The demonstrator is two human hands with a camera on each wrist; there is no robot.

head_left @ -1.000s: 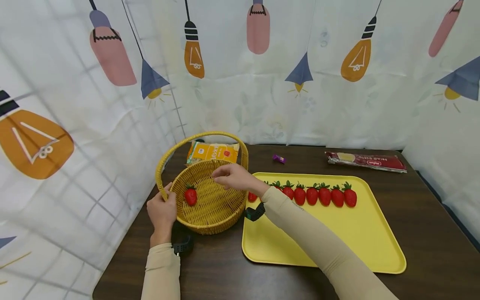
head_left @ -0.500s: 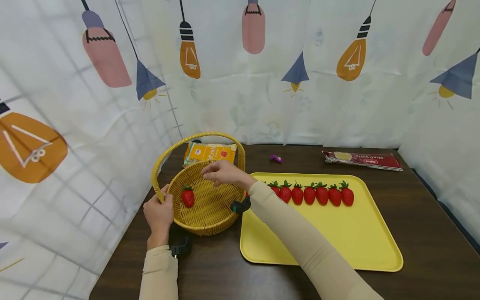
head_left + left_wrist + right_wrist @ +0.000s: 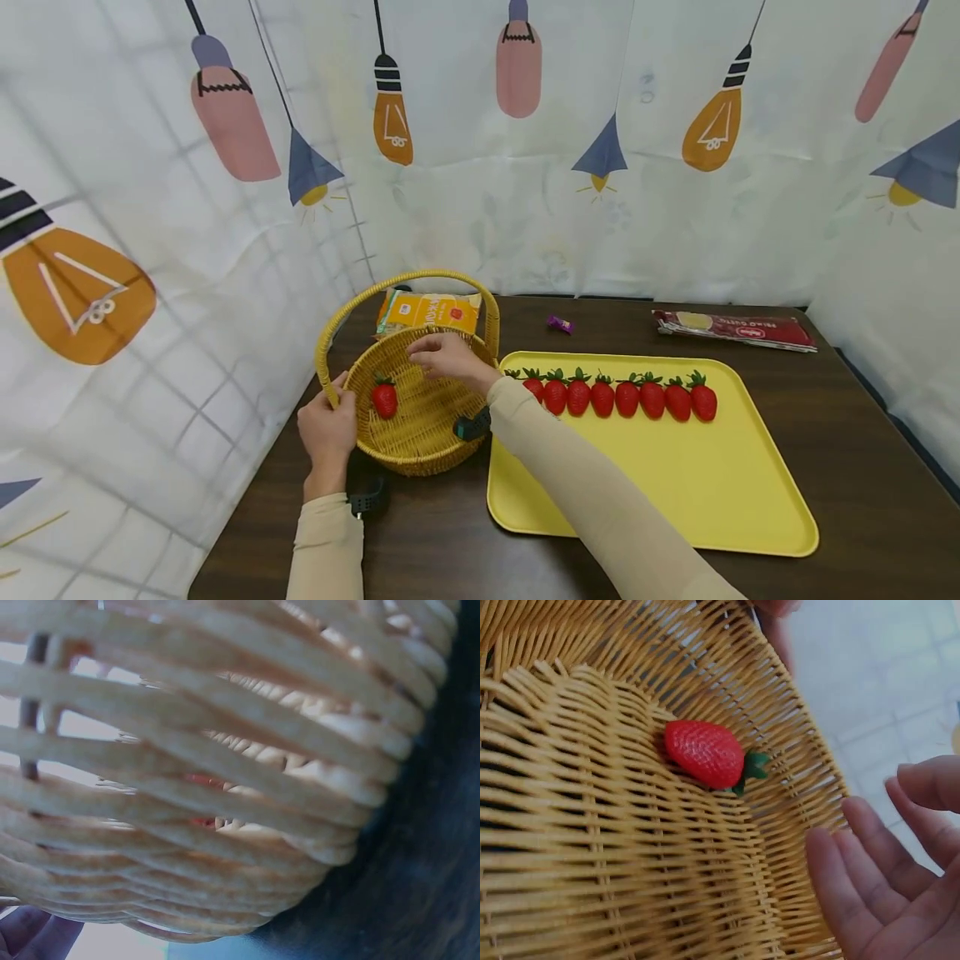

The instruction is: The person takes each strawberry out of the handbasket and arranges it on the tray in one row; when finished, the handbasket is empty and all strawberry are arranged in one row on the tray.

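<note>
A round yellow wicker basket [image 3: 423,461] with a tall hoop handle stands on the left of the table. My left hand [image 3: 327,425] grips it at the left rim, by the foot of the handle. One red strawberry [image 3: 385,399] with green leaves lies inside, near the left wall. Over the basket's interior hovers my right hand [image 3: 448,358], its fingers loosely bent and holding nothing. The right wrist view shows those fingers [image 3: 862,877] apart from the strawberry [image 3: 705,754]. Woven strands [image 3: 187,772] of the basket fill most of the left wrist view.
A yellow tray [image 3: 660,483] lies right of the basket, with several strawberries [image 3: 627,399] in a row along its far side. Behind are an orange packet [image 3: 431,312], a small purple wrapped sweet [image 3: 560,324] and a dark red packet [image 3: 738,327]. A patterned curtain [image 3: 480,217] hangs behind the table.
My right hand has moved a little left, further over the basket, and its arm uncovers more of the strawberry row. The left hand keeps its grip on the basket. The head view shifts slightly.
</note>
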